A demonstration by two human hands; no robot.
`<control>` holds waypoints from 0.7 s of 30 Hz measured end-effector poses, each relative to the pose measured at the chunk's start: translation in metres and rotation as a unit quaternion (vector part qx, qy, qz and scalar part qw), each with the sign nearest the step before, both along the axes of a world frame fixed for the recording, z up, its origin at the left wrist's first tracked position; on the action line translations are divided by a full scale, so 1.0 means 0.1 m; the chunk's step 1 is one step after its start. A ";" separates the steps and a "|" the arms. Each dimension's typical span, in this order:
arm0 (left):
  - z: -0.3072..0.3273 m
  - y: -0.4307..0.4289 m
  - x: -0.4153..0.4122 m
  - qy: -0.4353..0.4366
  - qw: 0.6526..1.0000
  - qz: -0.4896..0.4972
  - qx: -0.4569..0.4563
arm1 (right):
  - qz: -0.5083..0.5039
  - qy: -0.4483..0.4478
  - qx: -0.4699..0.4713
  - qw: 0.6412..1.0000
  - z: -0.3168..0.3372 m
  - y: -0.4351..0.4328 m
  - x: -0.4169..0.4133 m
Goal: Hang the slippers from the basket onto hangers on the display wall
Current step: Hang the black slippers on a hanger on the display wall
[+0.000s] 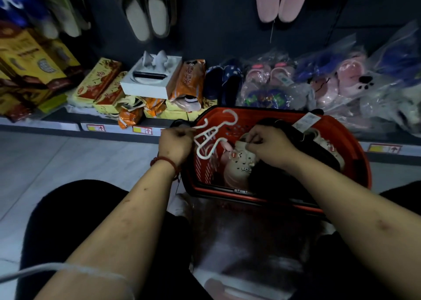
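Observation:
A red plastic basket point(355, 145) stands on the floor before me, against the low shelf. Inside lie a cream clog slipper point(241, 160) with small charms, a pink slipper point(230, 176) under it and dark slippers point(293, 131) at the back. My left hand point(175, 143) grips a white plastic hanger point(208, 138) over the basket's left rim. My right hand point(266, 143) pinches the cream clog at its upper edge. On the dark display wall above hang grey slippers point(148, 15) and pink slippers point(278, 1).
The low shelf point(68, 124) carries yellow and orange boxes point(100, 83), a white box point(150, 81), navy slippers point(225, 81) and bagged slippers point(337, 81). Grey tiled floor point(57, 163) lies to the left. Clear plastic bags point(250, 242) sit between my knees.

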State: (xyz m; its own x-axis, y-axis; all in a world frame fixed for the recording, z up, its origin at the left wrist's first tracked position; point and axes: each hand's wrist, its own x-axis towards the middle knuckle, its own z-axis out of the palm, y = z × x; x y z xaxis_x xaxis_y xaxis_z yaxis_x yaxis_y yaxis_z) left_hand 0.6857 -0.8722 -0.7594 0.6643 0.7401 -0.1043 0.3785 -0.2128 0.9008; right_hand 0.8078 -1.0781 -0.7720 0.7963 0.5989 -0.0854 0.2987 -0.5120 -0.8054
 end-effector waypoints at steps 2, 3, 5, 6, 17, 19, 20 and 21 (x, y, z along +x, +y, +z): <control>0.05 -0.05 -0.02 -0.077 0.987 0.036 -0.138 | -0.013 0.083 0.043 0.996 -0.02 0.06 -0.06; 0.07 -0.08 -0.03 -0.112 0.973 0.045 -0.199 | -0.019 0.135 0.071 0.988 -0.01 0.09 -0.09; 0.10 -0.12 -0.01 -0.180 0.939 0.053 -0.288 | -0.021 0.234 0.111 0.966 0.03 0.14 -0.13; 0.11 -0.14 0.00 -0.206 0.923 0.052 -0.321 | -0.016 0.270 0.118 0.955 0.05 0.16 -0.15; -0.04 -0.61 0.39 -0.204 0.887 -0.044 -0.411 | -0.072 0.245 0.224 0.940 0.19 0.06 0.00; -0.05 -0.70 0.49 -0.181 0.899 -0.063 -0.394 | -0.077 0.217 0.213 0.949 0.22 -0.04 0.07; -0.08 -0.75 0.55 -0.158 0.911 -0.074 -0.374 | -0.079 0.199 0.203 0.955 0.23 -0.10 0.12; -0.11 -0.81 0.59 -0.120 0.927 -0.092 -0.342 | -0.084 0.178 0.193 0.961 0.24 -0.16 0.17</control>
State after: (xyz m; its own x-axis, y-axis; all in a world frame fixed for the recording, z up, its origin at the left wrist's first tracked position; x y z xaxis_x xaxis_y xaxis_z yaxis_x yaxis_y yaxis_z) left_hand 0.7443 -0.9536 -0.7699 0.8370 0.4276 -0.3414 0.1642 0.3989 0.9022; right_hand 0.8252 -1.0941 -0.7475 0.8458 0.5063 -0.1680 -0.0925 -0.1708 -0.9809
